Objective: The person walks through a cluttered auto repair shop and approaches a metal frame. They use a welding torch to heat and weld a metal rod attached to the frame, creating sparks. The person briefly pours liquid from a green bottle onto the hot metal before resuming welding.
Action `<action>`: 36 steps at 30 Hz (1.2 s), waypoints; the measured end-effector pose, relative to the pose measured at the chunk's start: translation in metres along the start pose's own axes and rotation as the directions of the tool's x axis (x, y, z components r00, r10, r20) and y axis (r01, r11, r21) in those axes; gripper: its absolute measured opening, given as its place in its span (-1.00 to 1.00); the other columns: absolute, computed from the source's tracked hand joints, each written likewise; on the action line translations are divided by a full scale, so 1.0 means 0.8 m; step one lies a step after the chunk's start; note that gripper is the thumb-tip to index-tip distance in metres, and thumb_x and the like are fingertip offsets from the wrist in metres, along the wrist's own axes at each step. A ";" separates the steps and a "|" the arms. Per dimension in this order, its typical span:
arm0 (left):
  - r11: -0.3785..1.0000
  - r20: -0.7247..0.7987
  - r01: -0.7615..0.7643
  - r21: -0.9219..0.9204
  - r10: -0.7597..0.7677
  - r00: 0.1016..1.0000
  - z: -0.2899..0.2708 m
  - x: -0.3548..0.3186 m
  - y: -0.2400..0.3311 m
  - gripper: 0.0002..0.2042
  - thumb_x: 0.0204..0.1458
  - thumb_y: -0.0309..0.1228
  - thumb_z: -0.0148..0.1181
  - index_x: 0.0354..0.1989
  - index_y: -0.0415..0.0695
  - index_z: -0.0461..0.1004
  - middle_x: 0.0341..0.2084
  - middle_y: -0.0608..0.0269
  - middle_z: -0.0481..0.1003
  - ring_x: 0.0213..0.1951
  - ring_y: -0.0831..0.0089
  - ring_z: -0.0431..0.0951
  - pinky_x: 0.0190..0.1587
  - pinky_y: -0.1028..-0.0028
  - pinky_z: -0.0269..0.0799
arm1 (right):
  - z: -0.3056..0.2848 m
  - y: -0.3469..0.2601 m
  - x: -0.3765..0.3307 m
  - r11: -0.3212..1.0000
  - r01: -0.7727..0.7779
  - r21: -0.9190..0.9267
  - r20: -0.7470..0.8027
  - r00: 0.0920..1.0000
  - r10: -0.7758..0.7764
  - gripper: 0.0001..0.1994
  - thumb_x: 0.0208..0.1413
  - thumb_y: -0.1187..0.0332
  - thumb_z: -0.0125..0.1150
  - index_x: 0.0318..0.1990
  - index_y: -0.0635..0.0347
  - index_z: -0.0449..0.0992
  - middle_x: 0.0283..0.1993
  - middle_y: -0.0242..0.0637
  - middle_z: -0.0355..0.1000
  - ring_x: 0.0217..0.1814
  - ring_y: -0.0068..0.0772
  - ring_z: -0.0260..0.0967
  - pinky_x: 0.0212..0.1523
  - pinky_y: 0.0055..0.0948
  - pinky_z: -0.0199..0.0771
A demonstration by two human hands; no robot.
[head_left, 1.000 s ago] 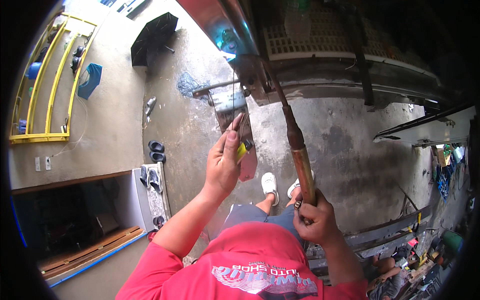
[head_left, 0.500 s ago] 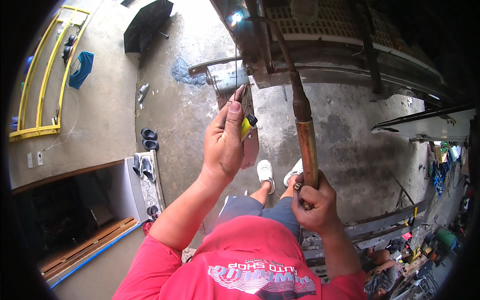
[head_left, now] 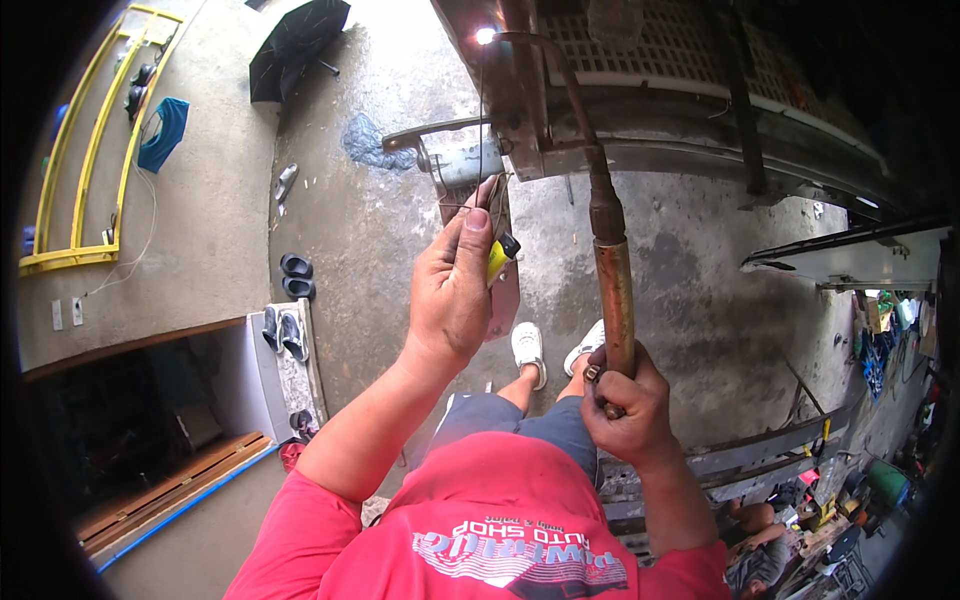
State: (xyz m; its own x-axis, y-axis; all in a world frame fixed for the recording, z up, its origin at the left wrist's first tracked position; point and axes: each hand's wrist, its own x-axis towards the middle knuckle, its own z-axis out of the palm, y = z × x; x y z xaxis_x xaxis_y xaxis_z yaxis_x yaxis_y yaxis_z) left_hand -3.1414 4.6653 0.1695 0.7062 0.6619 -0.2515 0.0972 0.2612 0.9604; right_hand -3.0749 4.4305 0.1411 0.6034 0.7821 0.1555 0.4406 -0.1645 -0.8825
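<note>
Gripping torch (head_left: 612, 290) and lighter (head_left: 497, 258)

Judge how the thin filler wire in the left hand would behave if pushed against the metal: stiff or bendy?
Probably bendy: the filler wire is very thin and long, and already curves between the left hand and the bright weld spot. It is likely light, since a fingertip pinch holds it. The torch in the right hand looks rigid by contrast.

A copper-brown torch (head_left: 612, 290) with a dark neck is seen beside a yellow-and-black lighter (head_left: 499, 255). A red shirt (head_left: 480, 530) with white print is worn near; far left, a yellow rack (head_left: 80, 170) and black umbrella (head_left: 298, 40) are shown on grey concrete (head_left: 340, 210).
</note>
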 end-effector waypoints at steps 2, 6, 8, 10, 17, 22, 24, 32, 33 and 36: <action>0.995 0.141 0.002 -0.096 0.011 0.990 -0.004 -0.003 0.021 -0.50 0.47 -0.10 -0.08 0.40 -0.18 0.35 -0.04 0.35 0.54 -0.07 0.67 0.46 0.04 0.60 0.40 | 0.000 0.002 0.000 1.000 -0.008 0.000 -0.006 1.000 0.008 -0.84 -0.11 0.57 0.38 -0.46 0.19 0.47 -0.18 -0.09 0.47 -0.35 -0.13 0.51 -0.43 -0.27 0.51; 0.902 0.036 0.166 -0.398 -0.165 0.986 0.007 -0.003 0.018 -0.48 0.46 -0.07 -0.07 0.40 -0.18 0.35 0.03 0.31 0.53 -0.01 0.64 0.47 0.09 0.58 0.40 | 0.000 0.002 0.001 1.000 -0.007 -0.005 -0.004 1.000 0.007 -0.84 -0.10 0.57 0.39 -0.46 0.19 0.47 -0.18 -0.08 0.47 -0.34 -0.14 0.52 -0.42 -0.28 0.52; 0.983 -0.075 0.074 -0.168 -0.088 0.993 0.017 -0.004 0.014 -0.47 0.45 -0.05 -0.06 0.40 -0.18 0.36 0.08 0.29 0.52 0.04 0.62 0.47 0.13 0.57 0.39 | 0.000 0.001 0.003 1.000 0.003 -0.017 -0.003 1.000 -0.003 -0.84 -0.10 0.56 0.39 -0.47 0.19 0.46 -0.18 -0.08 0.48 -0.34 -0.14 0.53 -0.42 -0.29 0.52; 0.999 -0.097 -0.002 0.050 0.006 0.995 0.017 -0.004 0.013 -0.46 0.44 -0.03 -0.05 0.40 -0.17 0.36 0.13 0.26 0.50 0.09 0.59 0.46 0.17 0.55 0.37 | -0.001 0.001 0.003 1.000 0.004 -0.007 0.005 1.000 -0.004 -0.83 -0.10 0.56 0.39 -0.47 0.19 0.46 -0.17 -0.08 0.48 -0.35 -0.13 0.53 -0.42 -0.28 0.52; 0.998 -0.075 0.014 0.063 -0.009 0.997 0.014 -0.003 0.013 -0.46 0.43 -0.01 -0.03 0.39 -0.15 0.38 0.15 0.25 0.50 0.12 0.58 0.46 0.19 0.53 0.37 | -0.002 0.003 0.004 1.000 0.008 -0.004 0.005 1.000 -0.008 -0.82 -0.10 0.56 0.39 -0.49 0.18 0.44 -0.19 -0.08 0.48 -0.34 -0.12 0.52 -0.41 -0.28 0.52; 0.997 -0.075 0.062 0.038 -0.059 0.995 0.010 -0.005 0.014 -0.47 0.42 -0.01 -0.02 0.39 -0.12 0.39 0.12 0.25 0.51 0.10 0.58 0.46 0.19 0.53 0.38 | -0.002 0.000 0.003 1.000 -0.010 -0.003 0.000 1.000 0.010 -0.82 -0.10 0.56 0.39 -0.49 0.18 0.44 -0.19 -0.09 0.49 -0.33 -0.11 0.52 -0.39 -0.27 0.52; 0.997 -0.099 0.069 0.029 -0.065 0.993 0.013 -0.004 0.014 -0.46 0.42 -0.01 -0.01 0.39 -0.12 0.39 0.12 0.25 0.51 0.10 0.58 0.46 0.19 0.54 0.37 | -0.002 -0.001 0.002 1.000 -0.009 -0.003 -0.001 1.000 0.009 -0.82 -0.10 0.56 0.39 -0.49 0.18 0.44 -0.19 -0.09 0.49 -0.33 -0.11 0.52 -0.39 -0.27 0.52; 0.934 -0.044 0.188 -0.304 -0.211 0.976 0.008 -0.001 0.030 -0.46 0.42 -0.01 -0.01 0.38 -0.14 0.39 0.12 0.25 0.51 0.10 0.56 0.47 0.19 0.53 0.38 | -0.003 0.002 0.000 1.000 -0.011 0.001 0.005 1.000 0.011 -0.81 -0.10 0.56 0.39 -0.50 0.18 0.43 -0.19 -0.09 0.48 -0.35 -0.12 0.51 -0.40 -0.27 0.51; 0.933 -0.041 0.190 -0.305 -0.212 0.976 0.009 -0.001 0.029 -0.46 0.42 -0.01 -0.01 0.38 -0.13 0.40 0.12 0.25 0.52 0.09 0.57 0.47 0.18 0.53 0.39 | -0.004 0.002 0.000 1.000 -0.010 0.001 0.003 1.000 0.010 -0.81 -0.10 0.56 0.39 -0.50 0.18 0.43 -0.19 -0.09 0.48 -0.35 -0.12 0.50 -0.40 -0.27 0.51; 0.996 -0.083 0.079 -0.040 -0.082 0.993 0.013 -0.004 0.016 -0.47 0.42 -0.01 -0.01 0.38 -0.11 0.40 0.10 0.27 0.52 0.06 0.59 0.47 0.14 0.55 0.40 | -0.003 0.001 0.001 1.000 -0.003 0.002 0.005 1.000 0.003 -0.81 -0.10 0.56 0.39 -0.50 0.18 0.42 -0.19 -0.09 0.47 -0.35 -0.12 0.50 -0.40 -0.27 0.51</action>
State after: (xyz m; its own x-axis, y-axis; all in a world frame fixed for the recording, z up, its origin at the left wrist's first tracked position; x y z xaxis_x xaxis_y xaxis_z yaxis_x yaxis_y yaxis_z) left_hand -3.1352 4.6595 0.1835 0.6352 0.6942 -0.3385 0.1245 0.3405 0.9320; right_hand -3.0719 4.4296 0.1416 0.6010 0.7849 0.1507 0.4379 -0.1656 -0.8836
